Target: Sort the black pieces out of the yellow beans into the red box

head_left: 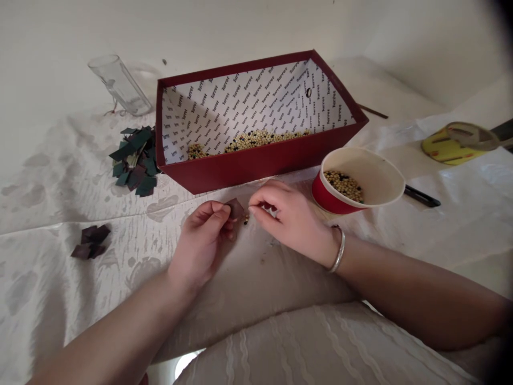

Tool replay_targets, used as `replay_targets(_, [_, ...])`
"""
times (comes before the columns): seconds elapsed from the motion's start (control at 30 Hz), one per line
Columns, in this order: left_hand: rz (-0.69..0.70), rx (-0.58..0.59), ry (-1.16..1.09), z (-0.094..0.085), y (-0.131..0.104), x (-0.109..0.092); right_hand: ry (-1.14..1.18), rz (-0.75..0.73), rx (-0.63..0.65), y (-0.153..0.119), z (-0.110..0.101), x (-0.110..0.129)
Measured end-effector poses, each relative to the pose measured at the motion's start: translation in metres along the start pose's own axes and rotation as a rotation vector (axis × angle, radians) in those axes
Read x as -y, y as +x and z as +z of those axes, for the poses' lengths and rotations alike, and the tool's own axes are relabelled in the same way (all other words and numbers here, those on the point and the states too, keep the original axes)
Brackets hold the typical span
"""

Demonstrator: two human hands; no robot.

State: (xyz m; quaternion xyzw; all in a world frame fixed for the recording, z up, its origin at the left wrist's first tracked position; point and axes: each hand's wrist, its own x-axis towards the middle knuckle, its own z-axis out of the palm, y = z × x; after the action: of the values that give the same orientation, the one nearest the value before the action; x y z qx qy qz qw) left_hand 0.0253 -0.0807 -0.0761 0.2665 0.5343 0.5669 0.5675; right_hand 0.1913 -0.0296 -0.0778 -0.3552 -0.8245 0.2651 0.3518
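Between the thumb and fingers of my left hand (203,230) is a small dark brown square piece (237,209), thin and flat, its material unclear. Facing it from the right, my right hand (286,216) has thumb and forefinger pinched together. Whatever sits in that pinch is too small to make out. A few tiny yellow and dark beads (246,218) show in the gap between both hands, at the edge of the square. Just right of my right hand stands a red paper cup (334,202) with a white inside, holding similar mixed beads (344,185).
Behind my hands is a dark red box (260,163) with beads along its bottom. Left of it lie a pile of green and brown pieces (138,160), a tilted clear glass (124,88) and several brown squares (91,240). A yellow container (452,147) and black handle (422,196) are right.
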Motion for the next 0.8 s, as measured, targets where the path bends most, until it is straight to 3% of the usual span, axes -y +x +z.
replay_targets(0.1, [0.009, -0.033, -0.041, -0.001, 0.001, 0.001, 0.019, 0.097, 0.082, 0.002, -0.006, -0.007])
replay_targets(0.23, [0.004, -0.024, -0.047, -0.004, 0.002, 0.002, -0.024, 0.119, 0.228, 0.001, -0.016, -0.011])
replay_targets(0.47, [0.020, 0.018, -0.036, -0.007, 0.005, 0.003, -0.044, 0.085, 0.253, -0.001, -0.028, -0.008])
replay_targets(0.57, [0.009, 0.017, -0.023, -0.007, 0.005, 0.002, -0.091, 0.046, 0.409, -0.002, -0.034, -0.008])
replay_targets(0.7, [-0.001, 0.007, -0.020, -0.007, 0.005, 0.001, -0.150, 0.041, 0.726, -0.008, -0.047, 0.002])
replay_targets(0.8, [-0.022, -0.005, -0.030, -0.006, 0.006, 0.000, -0.197, 0.033, 0.863, -0.022, -0.053, 0.013])
